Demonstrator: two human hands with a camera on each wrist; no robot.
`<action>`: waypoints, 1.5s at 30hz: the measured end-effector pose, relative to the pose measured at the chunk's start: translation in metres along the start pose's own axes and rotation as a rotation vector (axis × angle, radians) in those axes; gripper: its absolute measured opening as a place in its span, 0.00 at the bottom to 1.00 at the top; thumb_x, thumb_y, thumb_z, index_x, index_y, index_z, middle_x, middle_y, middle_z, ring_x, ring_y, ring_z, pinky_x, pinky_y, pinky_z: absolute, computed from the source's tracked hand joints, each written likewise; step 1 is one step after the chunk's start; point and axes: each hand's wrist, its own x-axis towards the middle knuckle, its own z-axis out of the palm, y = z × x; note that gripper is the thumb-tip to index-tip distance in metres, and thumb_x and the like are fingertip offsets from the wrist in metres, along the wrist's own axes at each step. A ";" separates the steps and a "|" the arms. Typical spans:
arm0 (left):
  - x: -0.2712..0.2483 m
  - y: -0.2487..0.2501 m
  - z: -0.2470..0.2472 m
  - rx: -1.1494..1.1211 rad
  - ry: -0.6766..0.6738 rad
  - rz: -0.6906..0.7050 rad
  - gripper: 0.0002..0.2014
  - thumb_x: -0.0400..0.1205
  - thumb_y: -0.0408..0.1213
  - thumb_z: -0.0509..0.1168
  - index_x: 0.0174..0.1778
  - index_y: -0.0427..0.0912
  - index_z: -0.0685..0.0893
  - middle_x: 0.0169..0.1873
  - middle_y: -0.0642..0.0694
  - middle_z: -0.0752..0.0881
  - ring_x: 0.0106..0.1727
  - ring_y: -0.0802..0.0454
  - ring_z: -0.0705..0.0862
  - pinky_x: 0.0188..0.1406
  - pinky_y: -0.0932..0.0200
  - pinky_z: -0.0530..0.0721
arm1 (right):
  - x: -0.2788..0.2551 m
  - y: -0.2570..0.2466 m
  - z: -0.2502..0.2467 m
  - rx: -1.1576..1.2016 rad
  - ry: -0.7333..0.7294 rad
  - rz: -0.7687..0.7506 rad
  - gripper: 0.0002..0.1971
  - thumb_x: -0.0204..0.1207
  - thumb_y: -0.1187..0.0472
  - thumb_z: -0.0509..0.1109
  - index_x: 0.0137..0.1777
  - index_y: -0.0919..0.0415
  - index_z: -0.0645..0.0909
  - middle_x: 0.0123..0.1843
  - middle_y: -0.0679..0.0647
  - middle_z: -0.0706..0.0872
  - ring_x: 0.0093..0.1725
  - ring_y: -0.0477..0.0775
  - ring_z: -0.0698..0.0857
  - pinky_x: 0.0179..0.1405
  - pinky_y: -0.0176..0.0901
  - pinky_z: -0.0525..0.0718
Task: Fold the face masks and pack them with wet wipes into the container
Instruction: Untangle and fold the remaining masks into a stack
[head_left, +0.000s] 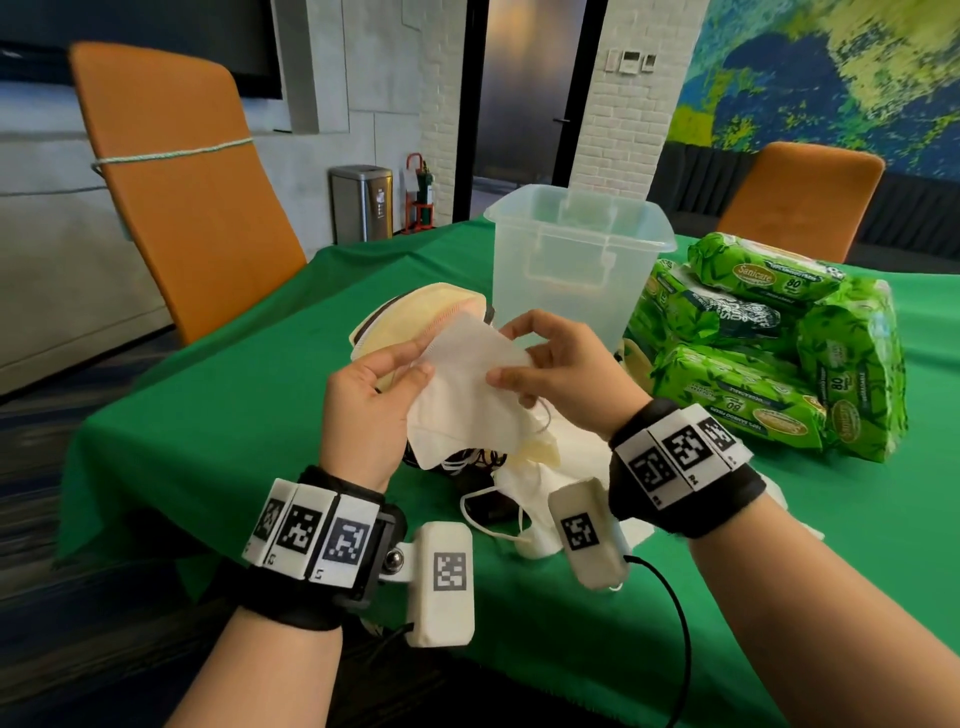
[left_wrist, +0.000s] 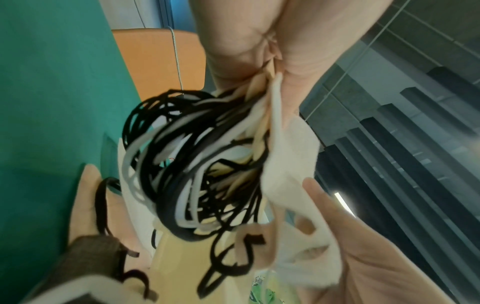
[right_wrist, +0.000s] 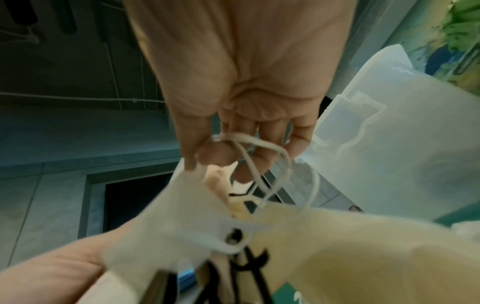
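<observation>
A white face mask (head_left: 467, 384) is held up over the green table between both hands. My left hand (head_left: 371, 387) grips a folded stack of masks with this white one on top; their black and white ear loops (left_wrist: 192, 164) dangle in a tangle below it. My right hand (head_left: 545, 358) pinches the white mask's right end (right_wrist: 182, 205), its white ear loop (right_wrist: 259, 156) hanging over the fingers. More masks (head_left: 421, 317) lie yellow and white on the table behind and below (head_left: 535, 493) the hands. The clear plastic container (head_left: 576, 260) stands open just beyond. Green wet wipe packs (head_left: 769, 353) are piled at its right.
The green tablecloth (head_left: 208, 441) covers the table, whose near edge runs under my wrists. Two orange chairs (head_left: 182, 197) stand at the far left and far right. A steel bin (head_left: 361, 202) and a fire extinguisher stand on the floor behind.
</observation>
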 end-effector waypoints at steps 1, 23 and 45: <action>0.000 0.001 -0.001 -0.002 0.004 0.013 0.14 0.78 0.24 0.67 0.43 0.52 0.86 0.43 0.58 0.87 0.48 0.63 0.86 0.53 0.68 0.82 | -0.002 0.001 -0.002 -0.048 -0.047 0.025 0.11 0.68 0.64 0.77 0.41 0.55 0.76 0.26 0.57 0.82 0.22 0.51 0.76 0.27 0.36 0.76; -0.003 0.001 0.000 -0.009 -0.083 0.053 0.15 0.78 0.26 0.67 0.51 0.53 0.86 0.53 0.54 0.88 0.59 0.54 0.85 0.59 0.52 0.83 | 0.013 -0.013 0.001 0.066 0.118 -0.079 0.13 0.66 0.70 0.77 0.30 0.58 0.76 0.34 0.59 0.82 0.35 0.52 0.81 0.40 0.44 0.81; -0.004 0.001 0.002 -0.007 -0.118 0.059 0.25 0.72 0.21 0.71 0.54 0.57 0.85 0.58 0.49 0.87 0.63 0.49 0.83 0.68 0.41 0.78 | 0.018 -0.009 0.004 -0.085 0.147 -0.035 0.19 0.61 0.57 0.82 0.44 0.68 0.80 0.34 0.53 0.75 0.34 0.50 0.73 0.38 0.45 0.74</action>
